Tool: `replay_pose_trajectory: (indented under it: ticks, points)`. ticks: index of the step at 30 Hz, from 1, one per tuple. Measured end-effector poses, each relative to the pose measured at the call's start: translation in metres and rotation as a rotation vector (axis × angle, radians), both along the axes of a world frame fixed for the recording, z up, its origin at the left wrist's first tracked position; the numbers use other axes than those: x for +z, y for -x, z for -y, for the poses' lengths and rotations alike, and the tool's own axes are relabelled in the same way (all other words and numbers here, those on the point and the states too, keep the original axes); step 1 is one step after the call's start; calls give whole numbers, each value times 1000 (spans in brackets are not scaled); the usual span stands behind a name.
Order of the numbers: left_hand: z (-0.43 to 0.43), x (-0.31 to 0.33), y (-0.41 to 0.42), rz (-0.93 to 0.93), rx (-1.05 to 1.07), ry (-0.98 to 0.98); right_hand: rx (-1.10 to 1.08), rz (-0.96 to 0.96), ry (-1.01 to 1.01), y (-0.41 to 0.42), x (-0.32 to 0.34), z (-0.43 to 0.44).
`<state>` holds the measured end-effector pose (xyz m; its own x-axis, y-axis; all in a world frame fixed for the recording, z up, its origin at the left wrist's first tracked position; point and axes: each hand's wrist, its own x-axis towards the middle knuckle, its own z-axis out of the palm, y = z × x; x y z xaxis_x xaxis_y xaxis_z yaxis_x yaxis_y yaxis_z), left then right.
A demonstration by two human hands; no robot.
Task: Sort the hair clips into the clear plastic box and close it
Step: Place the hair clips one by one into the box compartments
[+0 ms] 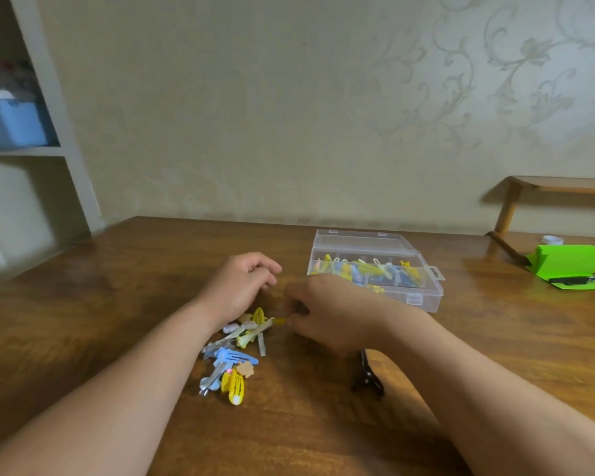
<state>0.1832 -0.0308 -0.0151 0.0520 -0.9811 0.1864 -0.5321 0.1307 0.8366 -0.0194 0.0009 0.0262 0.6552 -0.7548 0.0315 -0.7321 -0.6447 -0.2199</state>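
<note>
- I see a wooden desk [124, 290] against a pale patterned wall.
- The box [375, 266] lies open toward the desk's far edge, right of centre, clips already in its compartments.
- A pile of clips [232, 352] lies mid-desk; a black clip [367, 376] sits apart, nearer the right edge.
- My left hand [239, 286] rests loosely curled, holding nothing, just behind the pile.
- My right hand [327, 314] is blurred; its fingertips seem pinched on a small yellow clip [279, 321] at the pile's edge.
</note>
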Motion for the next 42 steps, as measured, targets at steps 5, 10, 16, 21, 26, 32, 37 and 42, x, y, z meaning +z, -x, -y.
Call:
replay_pose_trajectory:
  ticks: [5,10,16,21,26,32,37,42]
  points:
    - [3,-1,2,-26,5,-11,-280,525,88,44,32,20]
    - [1,1,2,35,-19,-4,-623,593,130,106,33,49]
    - [1,2,2,49,-42,-13,-683,157,94,108,6,72]
    - [1,3,2,45,-57,-29,-703,42,45,108,-4,76]
    - [1,3,3,48,-53,-36,-702,42,26,104,-1,72]
    - [-1,5,4,65,-42,-38,-605,204,240,84,7,59]
    - [3,3,3,13,-23,-48,-286,289,233,31,8,22]
    - [11,-4,-1,-106,-43,-44,63,223,143,-7,-18,5]
